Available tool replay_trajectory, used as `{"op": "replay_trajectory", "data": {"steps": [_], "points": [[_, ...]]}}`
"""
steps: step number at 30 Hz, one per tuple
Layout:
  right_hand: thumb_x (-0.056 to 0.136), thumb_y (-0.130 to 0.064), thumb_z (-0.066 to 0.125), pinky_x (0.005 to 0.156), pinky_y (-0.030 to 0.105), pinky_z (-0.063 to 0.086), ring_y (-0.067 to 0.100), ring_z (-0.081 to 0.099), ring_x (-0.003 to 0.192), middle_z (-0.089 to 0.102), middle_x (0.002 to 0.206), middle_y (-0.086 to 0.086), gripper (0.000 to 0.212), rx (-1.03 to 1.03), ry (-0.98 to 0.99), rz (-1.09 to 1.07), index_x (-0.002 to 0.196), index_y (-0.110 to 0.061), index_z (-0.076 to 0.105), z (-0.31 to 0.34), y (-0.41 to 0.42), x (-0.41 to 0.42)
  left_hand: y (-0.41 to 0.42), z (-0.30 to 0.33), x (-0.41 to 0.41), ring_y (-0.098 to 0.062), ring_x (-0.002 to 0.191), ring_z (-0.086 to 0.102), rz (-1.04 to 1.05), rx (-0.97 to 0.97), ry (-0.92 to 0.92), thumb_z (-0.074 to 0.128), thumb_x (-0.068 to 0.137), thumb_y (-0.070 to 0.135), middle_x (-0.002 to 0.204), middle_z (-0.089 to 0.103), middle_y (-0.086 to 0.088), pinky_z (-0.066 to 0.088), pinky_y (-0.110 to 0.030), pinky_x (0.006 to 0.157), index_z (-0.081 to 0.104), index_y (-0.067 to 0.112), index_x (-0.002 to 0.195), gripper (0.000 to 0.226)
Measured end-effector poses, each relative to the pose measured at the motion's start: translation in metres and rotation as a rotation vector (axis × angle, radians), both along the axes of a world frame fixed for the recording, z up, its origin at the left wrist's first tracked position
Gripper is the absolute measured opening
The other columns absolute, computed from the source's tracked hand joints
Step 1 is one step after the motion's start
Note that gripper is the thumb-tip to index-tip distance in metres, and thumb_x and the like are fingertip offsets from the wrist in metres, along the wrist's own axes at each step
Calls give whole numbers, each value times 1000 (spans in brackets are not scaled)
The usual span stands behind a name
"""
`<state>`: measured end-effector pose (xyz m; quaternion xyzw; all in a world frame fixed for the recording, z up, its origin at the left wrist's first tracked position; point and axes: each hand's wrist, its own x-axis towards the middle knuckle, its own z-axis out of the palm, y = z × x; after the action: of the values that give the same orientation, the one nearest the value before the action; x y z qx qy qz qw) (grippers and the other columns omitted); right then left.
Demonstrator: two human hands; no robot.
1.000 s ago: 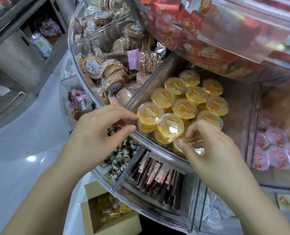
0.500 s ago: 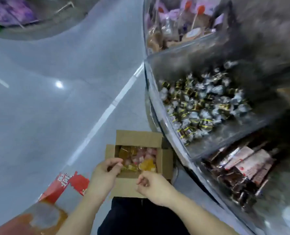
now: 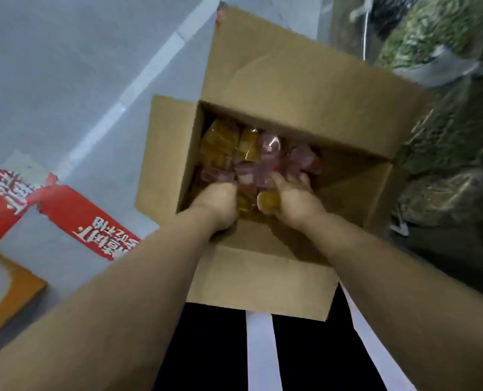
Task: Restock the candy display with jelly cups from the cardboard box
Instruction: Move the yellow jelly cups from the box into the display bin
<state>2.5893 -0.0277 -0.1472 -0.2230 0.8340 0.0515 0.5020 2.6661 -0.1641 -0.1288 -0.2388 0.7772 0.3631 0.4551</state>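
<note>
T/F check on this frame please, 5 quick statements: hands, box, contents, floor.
1. Both hands, left hand and right hand, are inside the cardboard box. True.
2. The box flaps are taped shut. False: they are folded open.
3. The box holds both orange jelly cups and pink jelly cups. True.
4. The box sits on a table. False: it stands on the grey floor.
5. A red printed carton lies left of the box. True.
</note>
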Motion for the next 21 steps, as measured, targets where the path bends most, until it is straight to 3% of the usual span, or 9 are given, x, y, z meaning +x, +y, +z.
{"op": "replay_trajectory", "data": {"steps": [4, 7, 9, 11, 13, 15, 17, 18, 21], "points": [[88, -22, 55, 105, 40, 26, 31, 32, 127, 49, 132, 10, 59, -56, 187, 250, 139, -26, 26, -15, 11, 10, 5, -44, -4, -28, 134, 29, -508, -107, 70, 39, 93, 15, 148, 32, -5, 29, -40, 106, 26, 21, 144, 52], [85, -22, 59, 101, 37, 31, 29, 39, 123, 53, 126, 10, 54, -142, 183, 244, 133, -22, 35, -8, 17, 4, 7, -54, -10, -27, 134, 26, -724, -232, 127, 35, 96, 16, 147, 31, -6, 28, -37, 104, 27, 18, 142, 47], [82, -25, 64, 93, 34, 38, 29, 46, 118, 54, 125, 9, 52, -168, 116, 106, 129, -21, 43, 4, 20, -3, 4, -52, -13, -28, 132, 27, -738, -230, 161, 43, 92, 20, 144, 34, -8, 27, -36, 103, 33, 18, 138, 47], [79, -23, 69, 88, 34, 45, 29, 55, 110, 59, 119, 9, 46, -215, 114, -121, 123, -20, 52, 19, 24, -6, 0, -41, -15, -31, 127, 29, -559, -165, 167, 55, 85, 32, 140, 39, -10, 28, -37, 102, 40, 19, 134, 52], [75, -22, 75, 85, 33, 49, 24, 61, 96, 65, 104, 5, 43, -212, 143, -439, 114, -15, 58, 38, 26, -5, -2, -16, -14, -30, 118, 38, -151, -60, 188, 64, 77, 39, 129, 44, -11, 32, -33, 99, 48, 19, 126, 55], [75, -24, 77, 73, 29, 49, 17, 60, 82, 64, 93, 3, 42, -262, -2, -982, 109, -10, 58, 70, 23, -1, -3, 21, -11, -23, 102, 49, 253, 48, 220, 70, 72, 32, 112, 42, -5, 37, -21, 87, 51, 20, 117, 50], [78, -28, 71, 65, 25, 45, 15, 59, 76, 65, 91, 9, 33, -370, -240, -1406, 101, -9, 58, 111, 15, 4, -8, 68, -11, -13, 85, 50, 435, 85, 293, 71, 71, 24, 106, 39, 0, 35, -6, 72, 51, 22, 112, 45], [78, -32, 67, 63, 23, 44, 16, 60, 74, 65, 90, 11, 31, -430, -337, -1508, 97, -9, 59, 136, 11, 7, -11, 95, -11, -8, 82, 50, 485, 87, 346, 70, 71, 21, 105, 40, 1, 35, -3, 67, 51, 24, 113, 46], [77, -35, 58, 60, 18, 48, 12, 63, 69, 68, 86, 9, 36, -669, -566, -1617, 100, -7, 61, 224, -4, 11, -28, 190, -14, -5, 91, 51, 617, 83, 523, 71, 73, 12, 101, 48, 10, 39, -9, 78, 43, 24, 122, 57]]}}
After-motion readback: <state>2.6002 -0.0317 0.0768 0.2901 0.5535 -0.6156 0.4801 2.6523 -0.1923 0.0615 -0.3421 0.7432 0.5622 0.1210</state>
